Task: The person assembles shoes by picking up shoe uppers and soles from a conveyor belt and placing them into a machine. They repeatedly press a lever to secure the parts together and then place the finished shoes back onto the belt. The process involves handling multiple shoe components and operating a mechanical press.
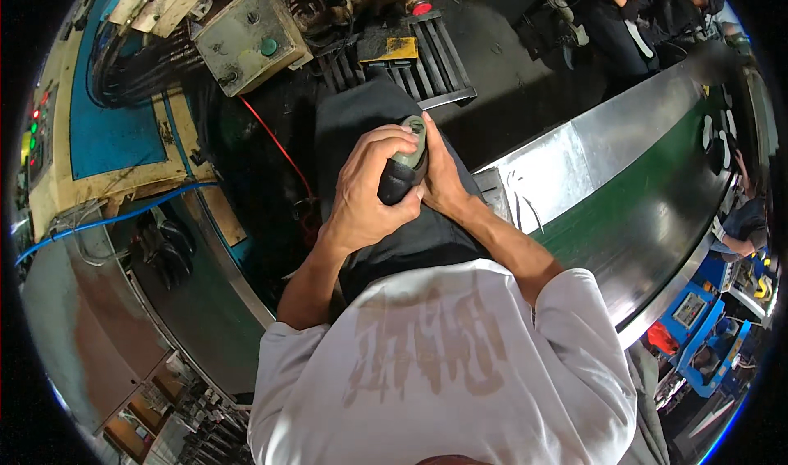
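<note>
Between both hands, above my lap, is a shoe last (407, 151) with an olive-green top that has a dark hole in it. A black shoe upper (396, 183) covers its lower part. My left hand (367, 178) wraps round it from the left, with fingers over the green top and the thumb across the near side. My right hand (443, 169) grips it from the right, its fingers running along the far side. The underside of the upper is hidden by my hands.
A control box (254, 38) with a green button stands on the machine ahead, beside a slatted metal rack (443, 59). On the right runs a green conveyor belt (603, 194) carrying black-and-white shoe pieces (716, 141). Dark shoes (168, 243) lie at left. Another person (632, 22) works far right.
</note>
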Demonstrator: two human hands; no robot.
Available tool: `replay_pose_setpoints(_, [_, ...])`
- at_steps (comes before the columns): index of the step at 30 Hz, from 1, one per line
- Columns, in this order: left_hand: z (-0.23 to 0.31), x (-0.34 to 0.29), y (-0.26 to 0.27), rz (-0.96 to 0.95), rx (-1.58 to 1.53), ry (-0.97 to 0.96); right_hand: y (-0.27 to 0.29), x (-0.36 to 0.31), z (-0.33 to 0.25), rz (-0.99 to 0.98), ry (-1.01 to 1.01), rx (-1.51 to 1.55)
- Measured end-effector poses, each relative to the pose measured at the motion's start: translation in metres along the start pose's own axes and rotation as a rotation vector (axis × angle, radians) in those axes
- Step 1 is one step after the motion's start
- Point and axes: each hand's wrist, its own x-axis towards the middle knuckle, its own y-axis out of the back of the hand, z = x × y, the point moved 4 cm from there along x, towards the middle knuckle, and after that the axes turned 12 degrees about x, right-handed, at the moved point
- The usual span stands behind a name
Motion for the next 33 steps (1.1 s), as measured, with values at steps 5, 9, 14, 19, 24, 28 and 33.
replay_pose_setpoints(5, [-0.021, 0.015, 0.005, -0.096, -0.152, 0.035, 0.012, 0.016, -0.015, 0.006, -0.027, -0.017])
replay_pose_setpoints(9, [-0.044, 0.043, 0.01, 0.003, -1.192, 0.133, 0.038, 0.049, -0.069, -0.198, -0.313, 0.231])
replay_pose_setpoints(14, [-0.077, 0.036, -0.038, 0.227, -0.511, 0.385, 0.038, 0.039, -0.053, -0.302, -0.63, 0.661])
replay_pose_setpoints(19, [-0.12, 0.022, -0.077, 0.478, -0.632, 0.546, 0.031, 0.026, -0.034, -0.102, -0.527, 0.183])
replay_pose_setpoints(24, [-0.135, 0.007, -0.083, 0.491, -0.66, 0.98, 0.015, 0.001, -0.086, -0.268, -0.04, -0.645])
replay_pose_setpoints(28, [-0.159, 0.013, -0.064, 0.191, -0.599, 0.93, 0.031, 0.001, -0.069, -0.156, -0.032, -0.535])
replay_pose_setpoints(33, [-0.252, 0.085, 0.023, 0.469, -0.307, 0.635, 0.061, 0.019, -0.085, -0.04, -0.034, -0.588])
